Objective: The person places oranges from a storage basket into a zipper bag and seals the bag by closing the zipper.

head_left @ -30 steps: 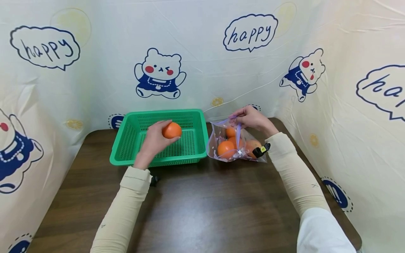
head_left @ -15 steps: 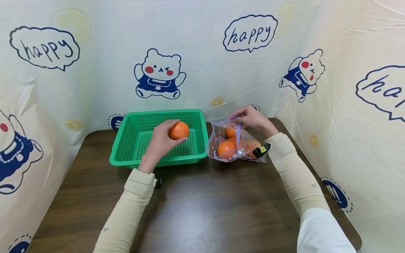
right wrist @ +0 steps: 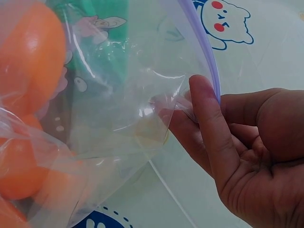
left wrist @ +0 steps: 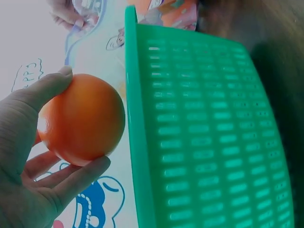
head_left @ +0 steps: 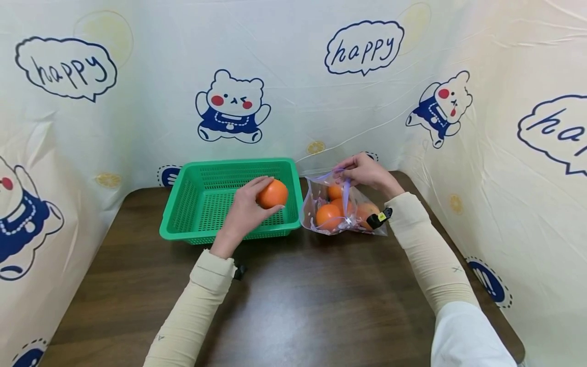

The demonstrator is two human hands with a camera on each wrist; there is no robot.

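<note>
An orange [head_left: 274, 194] is gripped between the thumb and fingers of my left hand [head_left: 245, 211], above the right part of a green basket [head_left: 183, 236]. The left wrist view shows this orange [left wrist: 85, 121] beside the basket's rim [left wrist: 135, 118]. On the right, my right hand [head_left: 367, 171] pinches the purple-edged top of a clear plastic zip bag [head_left: 308, 209]. Several oranges [head_left: 328, 217] lie inside the bag, whose mouth gapes toward the basket. In the right wrist view, the bag's film [right wrist: 118, 109] is held between the thumb and fingers of my right hand [right wrist: 237, 156].
A dark wooden table [head_left: 293, 300] carries the basket and the bag, which stand side by side near its back edge. Behind and at both sides hangs a white cloth [head_left: 293, 92] printed with bears and "happy" bubbles.
My left hand has carried the orange rightward over the basket, closer to the bag. The right hand stays in place, holding the bag's edge.
</note>
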